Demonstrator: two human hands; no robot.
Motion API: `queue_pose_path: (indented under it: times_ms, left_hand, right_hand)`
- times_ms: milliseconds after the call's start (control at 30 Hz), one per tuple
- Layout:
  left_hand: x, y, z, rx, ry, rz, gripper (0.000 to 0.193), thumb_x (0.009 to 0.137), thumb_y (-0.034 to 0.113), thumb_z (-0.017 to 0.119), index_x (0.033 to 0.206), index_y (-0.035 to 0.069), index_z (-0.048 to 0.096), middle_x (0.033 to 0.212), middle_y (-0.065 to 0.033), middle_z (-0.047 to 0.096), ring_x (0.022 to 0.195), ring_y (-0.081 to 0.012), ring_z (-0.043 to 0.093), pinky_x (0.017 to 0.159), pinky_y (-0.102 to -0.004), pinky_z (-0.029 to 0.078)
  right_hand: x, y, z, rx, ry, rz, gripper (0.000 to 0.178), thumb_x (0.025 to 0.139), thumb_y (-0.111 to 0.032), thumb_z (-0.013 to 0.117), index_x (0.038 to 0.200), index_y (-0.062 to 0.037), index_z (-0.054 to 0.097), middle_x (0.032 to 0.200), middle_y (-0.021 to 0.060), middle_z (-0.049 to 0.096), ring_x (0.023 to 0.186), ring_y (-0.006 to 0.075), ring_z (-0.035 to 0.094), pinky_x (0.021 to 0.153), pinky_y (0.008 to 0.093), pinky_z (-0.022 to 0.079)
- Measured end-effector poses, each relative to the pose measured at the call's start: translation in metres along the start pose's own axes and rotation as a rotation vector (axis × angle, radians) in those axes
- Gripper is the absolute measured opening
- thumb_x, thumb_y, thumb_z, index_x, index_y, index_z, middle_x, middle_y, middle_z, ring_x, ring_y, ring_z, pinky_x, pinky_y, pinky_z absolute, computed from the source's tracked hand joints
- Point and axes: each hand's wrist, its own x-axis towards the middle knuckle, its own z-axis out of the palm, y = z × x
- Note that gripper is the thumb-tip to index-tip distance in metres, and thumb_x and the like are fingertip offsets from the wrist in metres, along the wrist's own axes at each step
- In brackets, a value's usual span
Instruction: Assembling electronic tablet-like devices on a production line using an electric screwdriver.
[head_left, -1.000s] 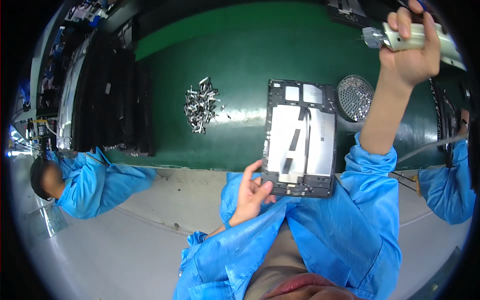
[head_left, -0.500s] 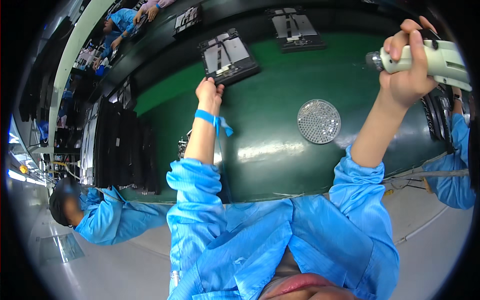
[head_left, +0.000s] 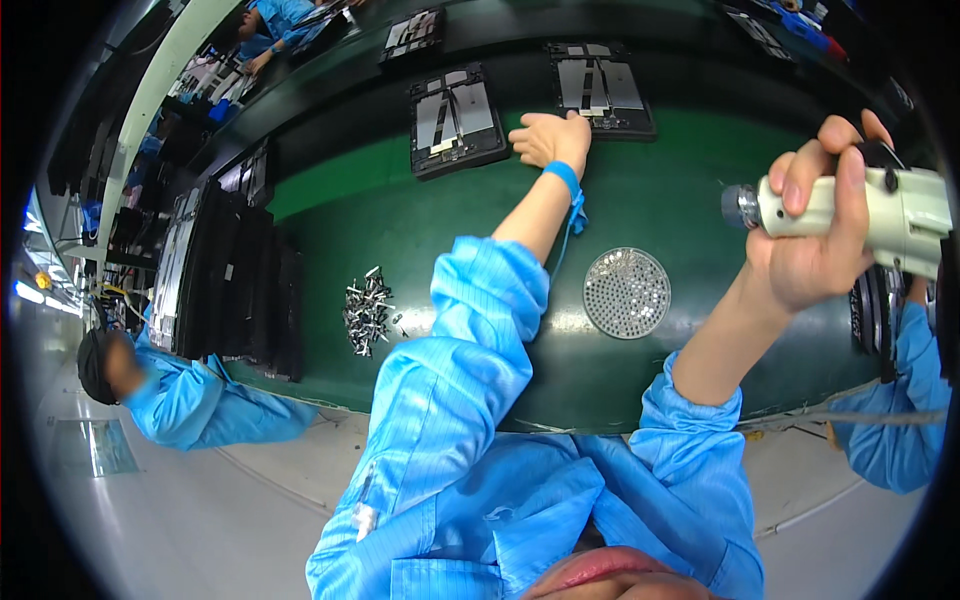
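A cream electric screwdriver (head_left: 862, 212) with a clear-capped grey nose is gripped in my right hand (head_left: 815, 225), raised over the right side of the bench, its nose pointing left. My left hand (head_left: 548, 138), with a blue wrist strap, reaches to the near left corner of an opened tablet (head_left: 600, 92). Its fingers stretch leftward and hold nothing; the thumb is at the tablet's front edge, and whether it touches is unclear. Left of this hand lies a second opened tablet (head_left: 456, 122), with silver battery panels and a black frame.
A round dish of small dimples (head_left: 627, 293) sits on the green mat (head_left: 480, 230). Left of it is a heap of small dark and silver parts (head_left: 367, 312). Black panels (head_left: 225, 285) stand stacked at the left edge. Another opened tablet (head_left: 412, 36) lies farther back. Co-workers sit on both sides.
My left hand has let go of the left tablet, now lying straighter, and moved right to the other tablet. The screwdriver stays in my right hand. My view has shifted, revealing the heap of parts.
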Motion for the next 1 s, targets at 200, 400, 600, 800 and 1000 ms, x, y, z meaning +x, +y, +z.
queue_pose_path:
  times_ms: [200, 400, 600, 800, 1000]
  left_hand:
    - [0.036, -0.036, -0.025, -0.320, 0.367, -0.314, 0.055, 0.067, 0.016, 0.066, 0.111, -0.006, 0.042, 0.116, -0.0281, 0.042, 0.109, -0.0404, 0.045, 0.095, -0.0461, 0.034]
    - [0.027, -0.011, -0.010, -0.180, 0.124, -0.119, 0.063, 0.069, 0.022, 0.070, 0.117, -0.009, 0.042, 0.133, -0.0339, 0.032, 0.114, -0.0401, 0.044, 0.099, -0.0460, 0.032]
    - [0.015, 0.003, 0.018, -0.022, 0.221, 0.077, 0.074, 0.069, 0.040, 0.079, 0.113, -0.009, 0.044, 0.140, -0.0349, 0.024, 0.112, -0.0363, 0.045, 0.093, -0.0420, 0.035]
    - [0.026, 0.031, 0.037, 0.220, -0.041, -0.025, 0.079, 0.060, 0.040, 0.085, 0.114, -0.005, 0.050, 0.114, -0.0190, 0.056, 0.109, -0.0321, 0.052, 0.092, -0.0380, 0.037]
    - [0.120, 0.010, 0.054, 0.131, -0.676, -0.154, 0.063, 0.061, 0.036, 0.088, 0.106, -0.001, 0.064, 0.104, -0.0094, 0.068, 0.099, -0.0233, 0.064, 0.086, -0.0357, 0.048]
  right_hand:
    - [0.009, 0.002, -0.014, -0.039, -0.019, -0.033, 0.033, 0.090, -0.010, 0.049, 0.118, 0.0063, 0.043, 0.099, 0.0146, 0.059, 0.052, 0.0082, 0.045, 0.053, 0.0246, 0.040]
    - [0.003, 0.012, 0.004, 0.036, 0.035, 0.041, 0.033, 0.090, -0.010, 0.049, 0.119, 0.0060, 0.044, 0.097, 0.0134, 0.058, 0.052, 0.0079, 0.044, 0.053, 0.0245, 0.040]
    - [0.002, 0.017, 0.014, -0.023, 0.086, 0.054, 0.036, 0.090, -0.009, 0.050, 0.122, 0.0063, 0.044, 0.099, 0.0162, 0.059, 0.051, 0.0081, 0.044, 0.051, 0.0252, 0.040]
    - [0.007, 0.011, 0.005, -0.061, 0.091, 0.023, 0.035, 0.089, -0.009, 0.053, 0.120, 0.0051, 0.045, 0.102, 0.0167, 0.061, 0.051, 0.0084, 0.045, 0.051, 0.0250, 0.040]
    - [-0.001, 0.017, 0.024, -0.035, 0.098, 0.041, 0.033, 0.089, -0.010, 0.054, 0.118, 0.0019, 0.046, 0.101, 0.0149, 0.060, 0.051, 0.0080, 0.046, 0.052, 0.0246, 0.040]
